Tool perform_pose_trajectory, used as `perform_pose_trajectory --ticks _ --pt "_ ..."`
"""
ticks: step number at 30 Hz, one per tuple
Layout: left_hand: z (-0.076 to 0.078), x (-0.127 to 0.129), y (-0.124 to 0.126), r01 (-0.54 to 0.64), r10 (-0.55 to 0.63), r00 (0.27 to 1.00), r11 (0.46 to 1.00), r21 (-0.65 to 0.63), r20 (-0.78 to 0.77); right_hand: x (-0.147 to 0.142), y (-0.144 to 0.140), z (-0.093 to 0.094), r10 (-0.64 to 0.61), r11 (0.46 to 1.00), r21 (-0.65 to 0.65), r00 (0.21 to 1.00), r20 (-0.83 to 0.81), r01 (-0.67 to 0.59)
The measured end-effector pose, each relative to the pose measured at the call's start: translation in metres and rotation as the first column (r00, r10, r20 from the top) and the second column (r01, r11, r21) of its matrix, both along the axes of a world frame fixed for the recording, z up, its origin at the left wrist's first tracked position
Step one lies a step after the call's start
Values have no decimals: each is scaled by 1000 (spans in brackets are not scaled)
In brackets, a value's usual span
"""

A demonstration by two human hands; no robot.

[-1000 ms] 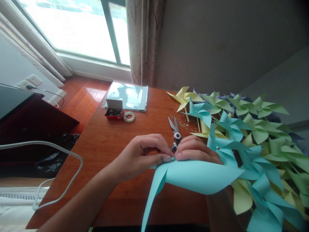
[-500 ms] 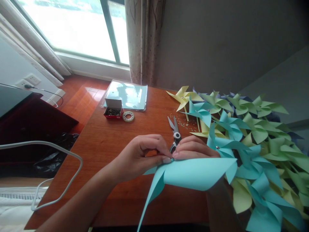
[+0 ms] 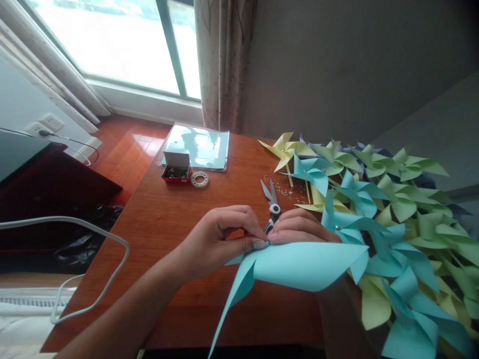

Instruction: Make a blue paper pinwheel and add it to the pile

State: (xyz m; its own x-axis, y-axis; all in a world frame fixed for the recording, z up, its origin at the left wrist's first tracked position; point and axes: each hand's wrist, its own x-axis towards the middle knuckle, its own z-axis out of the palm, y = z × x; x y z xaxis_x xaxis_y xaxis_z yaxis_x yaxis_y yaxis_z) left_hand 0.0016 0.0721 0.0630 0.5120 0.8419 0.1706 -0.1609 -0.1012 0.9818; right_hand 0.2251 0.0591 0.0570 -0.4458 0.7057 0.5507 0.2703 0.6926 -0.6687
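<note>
A turquoise paper pinwheel (image 3: 299, 267) is held up above the table, its blades curling toward me and one long tip pointing down. My left hand (image 3: 224, 237) pinches at the pinwheel's back centre, thumb and forefinger together. My right hand (image 3: 301, 227) is closed on the pinwheel from behind, its fingertips meeting the left ones at the centre; the paper covers part of this hand. What small part lies between the fingertips is too hidden to make out. Just beyond the fingers lie scissors (image 3: 272, 202), blades pointing away and slightly apart.
On the wooden table (image 3: 160, 219) stand a small open red box (image 3: 176, 173) of tiny metal pieces and a roll of tape (image 3: 199, 179). Behind them lies a plastic-wrapped paper pack (image 3: 200, 144). Several finished pinwheels (image 3: 400, 199) crowd the right side. A white cable (image 3: 123, 249) loops at left.
Both hands keep their grip at the pinwheel's centre. The pinwheel has tilted very slightly, its lower tip shifting a little left.
</note>
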Motion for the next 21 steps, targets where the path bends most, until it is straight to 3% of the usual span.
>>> perform_pose_trajectory --ticks 10,21 --pt "-4 1 0 -4 4 1000 1000 5 1 0 2 -1 8 1000 4 1000 1 -8" --pt "0 1 0 -40 40 998 999 -12 -41 -5 0 -5 -70 998 -4 997 -42 69"
